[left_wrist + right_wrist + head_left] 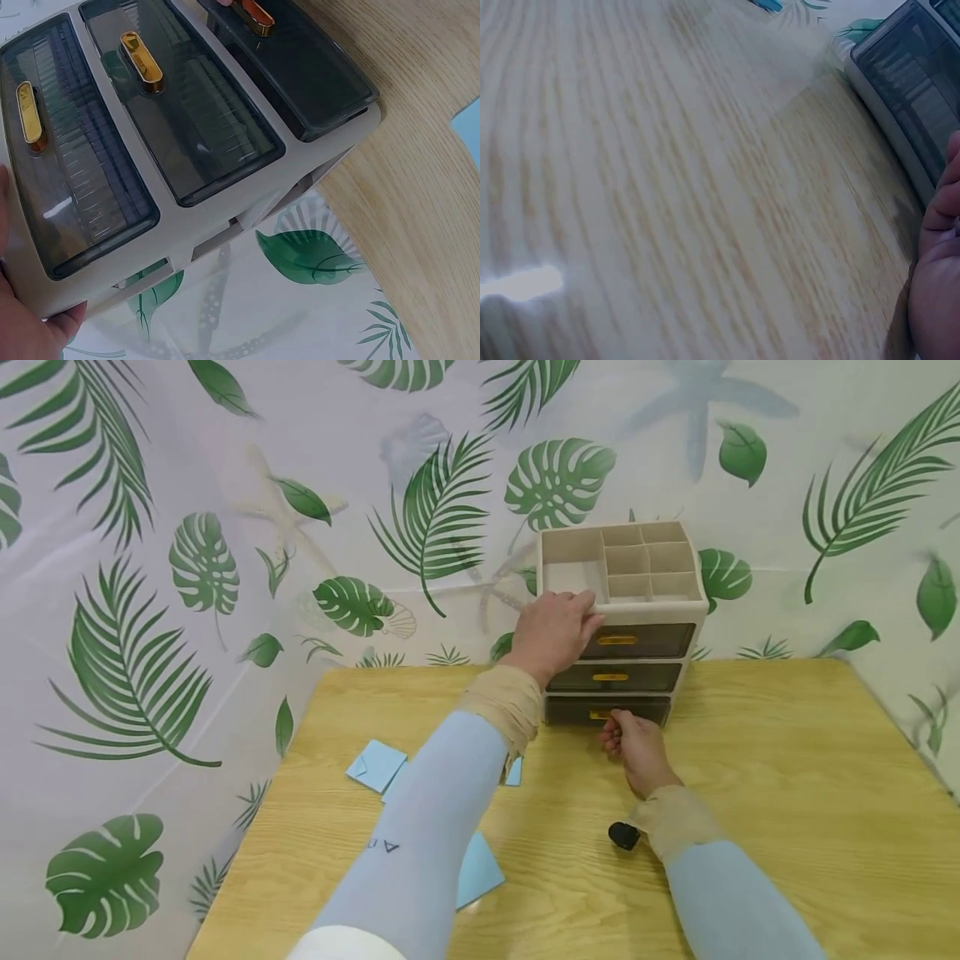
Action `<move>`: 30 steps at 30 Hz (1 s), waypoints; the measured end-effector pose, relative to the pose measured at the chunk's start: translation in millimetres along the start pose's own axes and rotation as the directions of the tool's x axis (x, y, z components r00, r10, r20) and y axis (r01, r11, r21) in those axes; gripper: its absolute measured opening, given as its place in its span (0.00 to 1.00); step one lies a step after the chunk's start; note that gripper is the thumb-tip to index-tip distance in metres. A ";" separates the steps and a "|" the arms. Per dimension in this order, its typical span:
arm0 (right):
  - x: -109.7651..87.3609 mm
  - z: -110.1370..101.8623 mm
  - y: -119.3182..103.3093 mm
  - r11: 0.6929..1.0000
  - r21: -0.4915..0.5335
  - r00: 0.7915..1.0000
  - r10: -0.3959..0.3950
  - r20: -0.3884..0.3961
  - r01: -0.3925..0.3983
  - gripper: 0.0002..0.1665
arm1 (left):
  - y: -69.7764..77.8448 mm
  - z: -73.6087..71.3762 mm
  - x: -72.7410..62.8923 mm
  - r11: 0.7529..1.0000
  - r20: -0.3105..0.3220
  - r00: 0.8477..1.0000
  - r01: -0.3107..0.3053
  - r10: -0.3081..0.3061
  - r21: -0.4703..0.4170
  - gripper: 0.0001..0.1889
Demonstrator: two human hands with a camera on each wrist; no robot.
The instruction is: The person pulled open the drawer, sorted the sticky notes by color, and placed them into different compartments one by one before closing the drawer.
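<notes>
A beige desktop drawer organizer [626,607] stands at the back of the table, with three dark see-through drawers and orange-gold handles. My left hand [551,631] grips its top front edge near the left corner; the left wrist view shows part of that hand [34,330] against the frame. With thumb and fingers my right hand [636,747] pinches the handle [255,16] of the bottom drawer [300,67], which juts slightly out of the frame. The middle drawer [202,105] and the top drawer [79,150] sit flush. In the right wrist view, only part of the right hand [941,277] shows.
Blue folded paper [377,766] lies on the wooden table [795,777] at left, and another blue sheet [478,872] is partly hidden by the left sleeve. A small black object [623,836] is beside the right wrist. Behind stands a leaf-patterned backdrop [300,427].
</notes>
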State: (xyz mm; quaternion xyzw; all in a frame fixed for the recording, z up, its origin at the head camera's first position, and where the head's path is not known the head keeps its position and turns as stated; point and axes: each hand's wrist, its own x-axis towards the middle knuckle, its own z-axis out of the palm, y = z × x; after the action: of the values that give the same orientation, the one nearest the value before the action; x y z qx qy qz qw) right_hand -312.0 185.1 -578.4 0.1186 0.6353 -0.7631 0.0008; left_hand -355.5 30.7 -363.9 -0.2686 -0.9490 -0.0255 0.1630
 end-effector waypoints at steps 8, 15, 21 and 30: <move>-4.2 -7.4 -5.9 1.000 0.021 1.000 -0.014 0.017 0.014 0.22 | 6.7 -0.1 3.4 1.000 -0.031 0.999 -0.008 0.008 0.004 0.16; -5.3 -6.3 -7.1 0.997 0.078 1.000 0.002 0.021 -0.003 0.20 | 6.2 -0.5 4.1 1.000 -0.036 0.999 -0.013 0.013 0.011 0.16; -5.3 -4.5 -1.7 0.998 0.054 1.000 -0.010 0.029 0.009 0.20 | 2.9 3.2 2.1 1.000 -0.035 0.999 -0.001 0.001 0.016 0.16; -6.0 -2.1 5.3 0.998 -0.024 0.997 -0.059 -0.046 0.058 0.23 | 4.2 4.6 2.8 1.000 -0.042 0.999 0.019 -0.019 0.010 0.16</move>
State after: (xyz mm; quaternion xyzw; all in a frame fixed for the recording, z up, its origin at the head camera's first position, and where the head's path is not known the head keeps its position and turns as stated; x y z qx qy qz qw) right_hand -305.0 185.3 -582.8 0.1179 0.6469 -0.7526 -0.0351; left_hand -357.0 36.3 -367.5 -0.2580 -0.9480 -0.0276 0.1841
